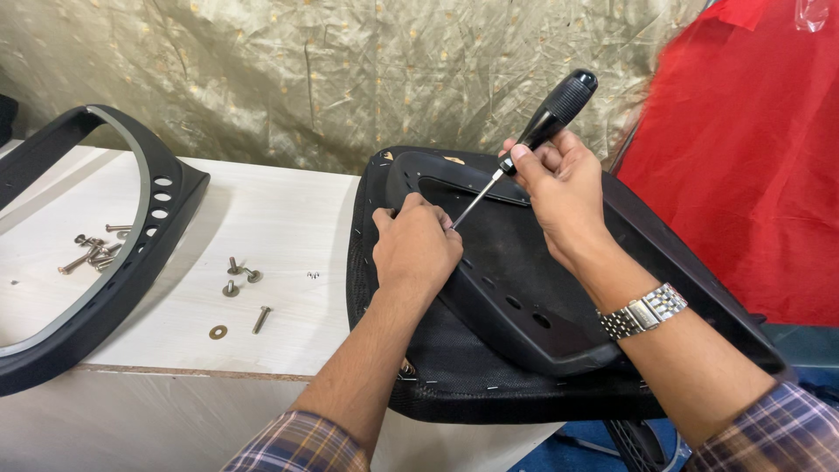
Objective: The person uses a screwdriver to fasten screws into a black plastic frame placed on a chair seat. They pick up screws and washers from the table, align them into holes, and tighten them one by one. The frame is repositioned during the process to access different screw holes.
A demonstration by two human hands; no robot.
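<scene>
A black chair seat [489,385] lies upside down at the table's right edge, with a black plastic frame piece [507,306] resting on its mesh. My right hand [559,188] grips a screwdriver [551,114] by its black handle, the thin shaft slanting down to the frame beside my left hand. My left hand [415,249] is closed with its fingers pressed onto the frame's upper left rim near the tip. The screw under the tip is hidden by my fingers.
A second black curved frame [131,271] with several holes lies at the left of the pale wooden table [280,227]. Loose screws [240,275], a washer [218,332] and a pile of bolts [92,253] lie between. Red cloth [752,157] hangs on the right.
</scene>
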